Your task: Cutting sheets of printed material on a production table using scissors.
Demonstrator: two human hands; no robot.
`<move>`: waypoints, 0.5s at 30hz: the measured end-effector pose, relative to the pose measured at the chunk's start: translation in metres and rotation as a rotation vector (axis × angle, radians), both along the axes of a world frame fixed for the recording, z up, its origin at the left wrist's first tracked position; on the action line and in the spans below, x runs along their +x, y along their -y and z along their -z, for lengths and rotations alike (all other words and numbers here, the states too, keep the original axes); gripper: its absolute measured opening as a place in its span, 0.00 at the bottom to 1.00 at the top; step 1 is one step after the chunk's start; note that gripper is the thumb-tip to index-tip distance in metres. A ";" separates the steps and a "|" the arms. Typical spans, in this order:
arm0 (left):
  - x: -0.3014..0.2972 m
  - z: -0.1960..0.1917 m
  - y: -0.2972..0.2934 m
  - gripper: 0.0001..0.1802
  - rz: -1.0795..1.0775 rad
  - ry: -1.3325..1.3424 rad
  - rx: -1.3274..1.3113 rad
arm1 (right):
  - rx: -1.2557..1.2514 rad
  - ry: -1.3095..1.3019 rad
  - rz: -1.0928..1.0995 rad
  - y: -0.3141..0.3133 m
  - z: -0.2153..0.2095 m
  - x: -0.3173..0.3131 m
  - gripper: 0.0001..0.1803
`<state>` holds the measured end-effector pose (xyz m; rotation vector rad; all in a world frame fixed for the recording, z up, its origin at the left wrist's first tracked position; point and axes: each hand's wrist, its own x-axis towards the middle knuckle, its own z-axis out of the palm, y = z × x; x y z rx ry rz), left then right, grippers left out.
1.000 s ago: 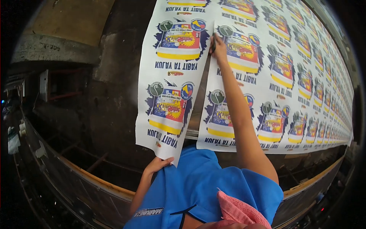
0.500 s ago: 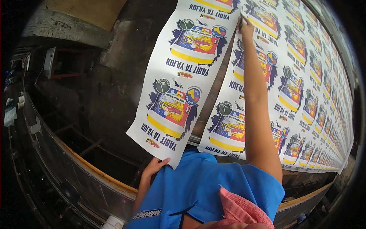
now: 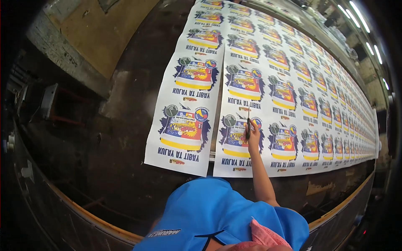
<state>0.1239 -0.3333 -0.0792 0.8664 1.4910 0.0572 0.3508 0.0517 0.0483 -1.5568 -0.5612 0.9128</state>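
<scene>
My right hand rests on a wide white printed sheet covered with rows of colourful labels. Its fingers are closed on a thin dark blade-like tool that points away from me, close to the sheet's left edge. A narrow strip of the same labels lies apart to the left, with a dark gap between the two. My left hand is out of sight, hidden below my blue shirt.
The sheets lie on a long dark worktable with an orange-trimmed near edge. A brown board sits at the far left. A pink cloth hangs at my shoulder. Lamps shine at the far right.
My right hand has drawn back toward me along the sheet's left edge. My left hand, earlier at the strip's near corner, has dropped out of view.
</scene>
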 end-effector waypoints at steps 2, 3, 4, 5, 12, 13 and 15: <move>-0.111 0.037 -0.004 0.15 0.130 -0.016 -0.025 | 0.006 0.026 0.041 0.064 -0.012 -0.005 0.24; -0.207 0.059 -0.021 0.16 0.169 -0.044 -0.034 | 0.047 -0.010 0.012 0.089 -0.015 -0.014 0.26; -0.304 0.069 -0.050 0.16 0.209 -0.070 -0.046 | -0.021 0.056 0.000 0.119 -0.018 -0.024 0.26; -0.387 0.071 -0.083 0.16 0.254 -0.093 -0.061 | -0.002 0.043 0.000 0.151 -0.004 -0.028 0.26; -0.390 0.101 -0.289 0.27 -0.056 0.142 -0.123 | -0.134 -0.042 0.153 0.320 0.019 -0.129 0.27; -0.361 0.078 -0.306 0.32 -0.291 0.324 -0.113 | -0.127 -0.053 0.133 0.336 0.019 -0.135 0.27; -0.314 0.033 -0.342 0.37 -0.292 0.552 -0.161 | -0.239 0.093 0.057 0.342 0.004 -0.145 0.27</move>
